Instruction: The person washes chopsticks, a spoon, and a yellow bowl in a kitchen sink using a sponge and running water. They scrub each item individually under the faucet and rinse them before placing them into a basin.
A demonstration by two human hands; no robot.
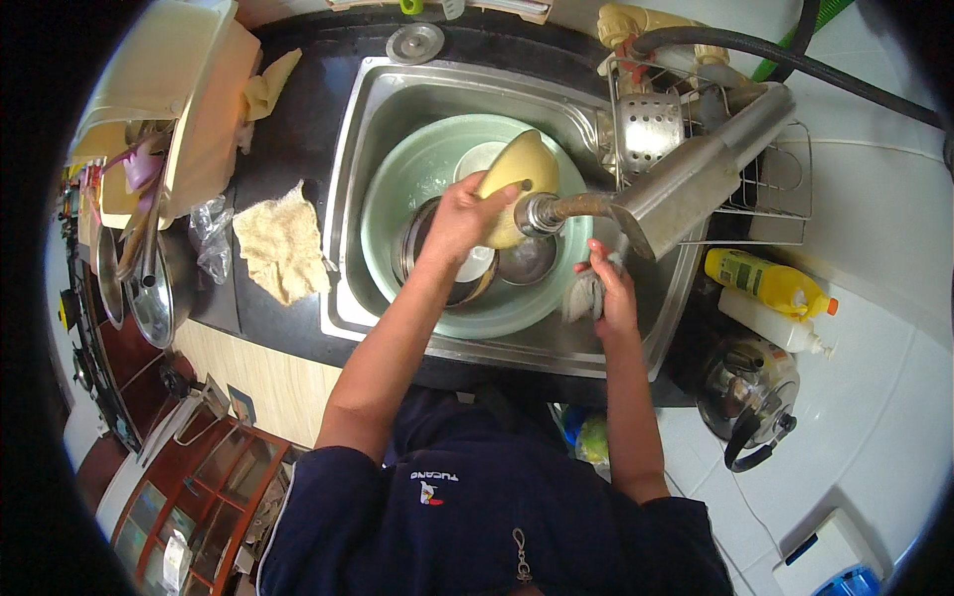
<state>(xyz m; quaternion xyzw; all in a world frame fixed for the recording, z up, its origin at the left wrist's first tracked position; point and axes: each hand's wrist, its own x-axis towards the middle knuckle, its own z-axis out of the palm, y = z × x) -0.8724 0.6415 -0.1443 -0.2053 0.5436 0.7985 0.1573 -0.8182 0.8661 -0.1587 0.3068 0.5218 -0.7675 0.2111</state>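
Observation:
My left hand point(463, 215) is closed on the rim of a yellow bowl point(529, 164), tilted on its side above a pale green basin point(380, 224). The faucet's nozzle point(538, 213) is in front of part of the bowl. My right hand point(614, 286), at the basin's right edge, has its fingers wrapped round a grey cloth point(583, 297). Inside the basin lie a dark-rimmed pot point(413, 238), a metal bowl point(528, 261) and a white dish point(478, 159), partly hidden by my left hand and the yellow bowl.
The basin stands in a steel sink point(346, 189). A beige cloth point(282, 245) lies on the black counter to the left. At the right are a wire rack point(785, 211), a yellow bottle point(760, 280), a white bottle point(763, 320) and a glass kettle point(750, 382).

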